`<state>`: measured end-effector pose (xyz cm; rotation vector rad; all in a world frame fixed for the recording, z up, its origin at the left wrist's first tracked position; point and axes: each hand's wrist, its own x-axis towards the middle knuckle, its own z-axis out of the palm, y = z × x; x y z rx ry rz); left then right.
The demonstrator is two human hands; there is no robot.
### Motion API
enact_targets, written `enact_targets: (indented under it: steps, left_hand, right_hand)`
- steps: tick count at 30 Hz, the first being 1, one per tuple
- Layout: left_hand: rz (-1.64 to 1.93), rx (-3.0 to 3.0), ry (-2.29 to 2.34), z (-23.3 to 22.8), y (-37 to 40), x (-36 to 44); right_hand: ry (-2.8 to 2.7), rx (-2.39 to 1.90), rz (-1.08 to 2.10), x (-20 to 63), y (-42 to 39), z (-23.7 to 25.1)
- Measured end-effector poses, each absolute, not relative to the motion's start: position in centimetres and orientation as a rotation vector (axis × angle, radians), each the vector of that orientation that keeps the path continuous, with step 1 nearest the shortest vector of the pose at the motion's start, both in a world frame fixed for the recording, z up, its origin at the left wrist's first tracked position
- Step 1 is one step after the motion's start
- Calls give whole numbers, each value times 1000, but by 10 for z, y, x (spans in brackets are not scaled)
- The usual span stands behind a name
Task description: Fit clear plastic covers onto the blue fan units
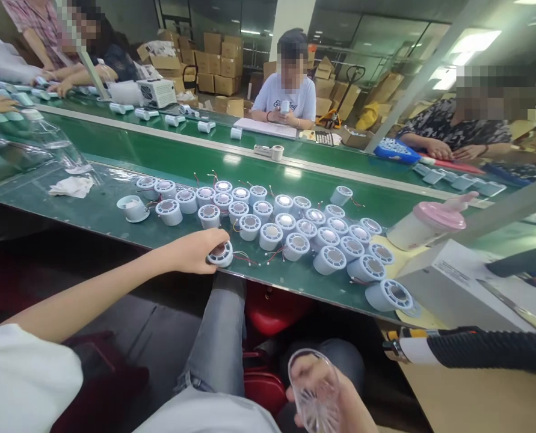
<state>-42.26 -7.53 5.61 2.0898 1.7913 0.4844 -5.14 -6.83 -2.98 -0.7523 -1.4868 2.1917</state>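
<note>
My left hand (200, 249) grips a pale blue fan-motor housing (221, 255) from the side, at the near edge of the green table. The housing has a round silver centre in a slotted ring, and thin red and white wires lie beside it. Below the table edge, over my lap, my right hand (346, 400) is wrapped round a clear plastic cup (319, 415) with a ribbed bottom. Several similar housings (297, 245) stand in a cluster to the right of my left hand. One open-topped housing (133, 208) stands at the left end.
A water bottle (67, 150) and a crumpled tissue (72, 186) are on the left. A pink-lidded cup (434, 219), a grey-white box (457, 282) and a black ribbed hose (488, 350) are on the right. Co-workers sit across the green belt (159, 139).
</note>
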Motion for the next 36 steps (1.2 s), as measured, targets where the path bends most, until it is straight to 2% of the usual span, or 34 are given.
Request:
enact_targets:
  steps: [2, 5, 7, 9, 12, 15, 19, 21, 25, 30, 36]
  left_hand:
    - [729, 1780, 1625, 49, -86, -399]
    - [954, 1148, 1202, 30, -98, -360]
    - [878, 767, 992, 17, -101, -335]
    - [713, 607, 884, 9, -99, -313]
    - [496, 775, 906, 12, -93, -291]
    - [447, 1235, 1092, 26, -88, -278]
    - [626, 1663, 1343, 35, -90, -270]
    - [708, 1638, 1380, 30, -92, -267]
    - [886, 1694, 1336, 7, -93, -265]
    - [875, 1794, 1192, -7, -91, -265]
    - [856, 1289, 990, -4, -97, -260]
  right_hand:
    - [-1740, -704, 1902, -56, -66, -26]
    - [-2218, -637, 1185, -63, -63, -18]
    - [-2424, -634, 712, -68, -60, -10]
    - [-2512, -658, 371, -73, -56, -2]
    - [-2593, -755, 166, -75, -50, 7]
    - [-2640, -867, 363, -70, -48, 13]
    - [-2513, -967, 926, -62, -51, 20]
    - [-2378, -996, 1094, -60, -53, 24]
    - [-2095, -1048, 1205, -61, -53, 28]
    - [-1838, -1145, 1403, -61, -48, 28]
    - [-1662, -1039, 1628, -54, -41, 24]
